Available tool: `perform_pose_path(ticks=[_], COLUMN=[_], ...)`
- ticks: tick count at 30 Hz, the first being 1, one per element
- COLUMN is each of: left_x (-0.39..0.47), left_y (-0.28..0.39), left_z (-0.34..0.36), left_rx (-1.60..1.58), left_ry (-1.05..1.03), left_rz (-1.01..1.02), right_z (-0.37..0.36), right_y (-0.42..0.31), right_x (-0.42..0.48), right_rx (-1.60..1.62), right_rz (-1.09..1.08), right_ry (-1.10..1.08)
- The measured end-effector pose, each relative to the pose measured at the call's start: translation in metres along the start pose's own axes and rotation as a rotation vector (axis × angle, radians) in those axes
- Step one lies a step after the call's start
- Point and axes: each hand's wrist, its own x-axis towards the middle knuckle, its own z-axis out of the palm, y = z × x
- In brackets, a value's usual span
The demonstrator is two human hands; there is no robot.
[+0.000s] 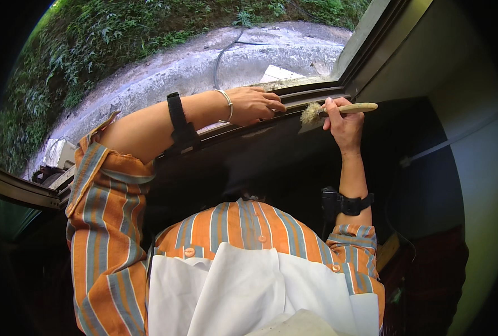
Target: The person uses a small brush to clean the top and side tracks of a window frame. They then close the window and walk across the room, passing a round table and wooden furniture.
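Observation:
My right hand grips a brush with a pale wooden handle. Its frayed, light bristles point left, close to the inner edge of a dark metal window track. Over the same track, left of the brush, lies my left hand, palm down with bent fingers partly apart; its fingertips are near the rails and nothing shows in its grasp. A metal bangle circles the left wrist. The palm side of that hand is hidden.
Past the window lie a concrete ledge, a dark hose, a white panel and a leafy slope. The window's side frame rises at right. A white box stands outside, lower left.

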Motion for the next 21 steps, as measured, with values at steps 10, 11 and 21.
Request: perform_pose_path(ticks=[10, 11, 21], left_x=[-0.002, -0.008, -0.086], left_y=[-0.01, -0.018, 0.008], left_z=[0.004, 0.008, -0.021], left_rx=[-0.077, 0.028, 0.165], left_ry=[0.014, 0.114, 0.223], left_rz=[-0.204, -0.352, -0.546], right_z=[-0.014, -0.018, -0.006], right_y=[0.016, 0.019, 0.021], right_x=[-0.004, -0.005, -0.001], right_rx=[-0.002, -0.023, -0.044], right_rz=[0.052, 0.064, 0.005], right_ry=[0.063, 0.069, 0.03])
